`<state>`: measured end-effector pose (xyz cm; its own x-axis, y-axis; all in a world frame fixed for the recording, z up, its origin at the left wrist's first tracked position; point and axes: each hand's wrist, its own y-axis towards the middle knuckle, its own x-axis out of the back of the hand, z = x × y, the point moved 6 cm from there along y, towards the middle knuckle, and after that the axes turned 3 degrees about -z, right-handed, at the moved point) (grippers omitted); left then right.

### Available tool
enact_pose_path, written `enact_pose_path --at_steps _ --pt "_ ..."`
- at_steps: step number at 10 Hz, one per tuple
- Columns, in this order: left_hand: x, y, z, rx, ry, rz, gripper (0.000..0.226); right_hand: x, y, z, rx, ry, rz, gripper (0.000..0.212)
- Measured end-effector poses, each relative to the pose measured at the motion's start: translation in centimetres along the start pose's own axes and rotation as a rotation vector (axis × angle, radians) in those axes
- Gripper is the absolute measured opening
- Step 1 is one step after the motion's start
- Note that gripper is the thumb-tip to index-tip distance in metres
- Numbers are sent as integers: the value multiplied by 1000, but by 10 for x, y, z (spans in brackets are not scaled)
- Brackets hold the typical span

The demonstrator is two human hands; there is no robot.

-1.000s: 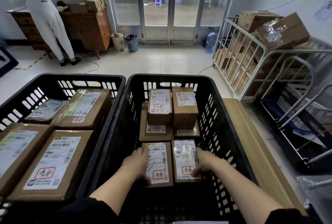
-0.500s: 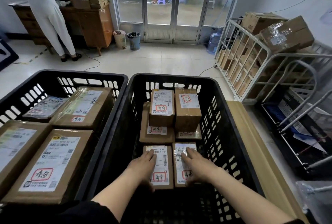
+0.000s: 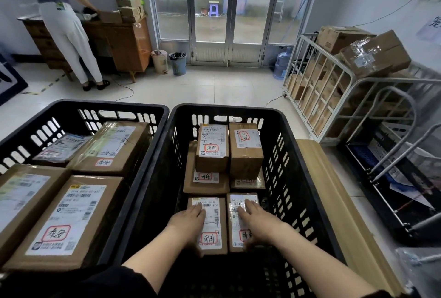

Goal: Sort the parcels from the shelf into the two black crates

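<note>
Both hands have slid from the outer edges of the two near parcels, where they were a second ago, onto the tops. Left hand [image 3: 188, 221] lies flat with straight fingers on the left near parcel [image 3: 213, 226]. Right hand [image 3: 257, 220] lies likewise on the right near parcel [image 3: 236, 228], and neither grips anything. These parcels lie side by side at the near end of the right black crate [image 3: 286, 116]. Behind them two small boxes [image 3: 212, 164] stand on flatter ones. The left black crate [image 3: 107, 106], alongside, holds larger labelled parcels. Further right stands a metal cage shelf [image 3: 334, 97] with more cartons.
</note>
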<state>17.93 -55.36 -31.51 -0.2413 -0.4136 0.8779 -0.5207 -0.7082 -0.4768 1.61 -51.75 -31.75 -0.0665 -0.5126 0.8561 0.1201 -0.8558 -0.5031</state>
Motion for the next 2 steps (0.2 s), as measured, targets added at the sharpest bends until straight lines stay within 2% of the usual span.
enact_pose_path --at_steps 2 --pt "22 -10 1 42 -111 -127 89 20 -14 3 17 31 -102 94"
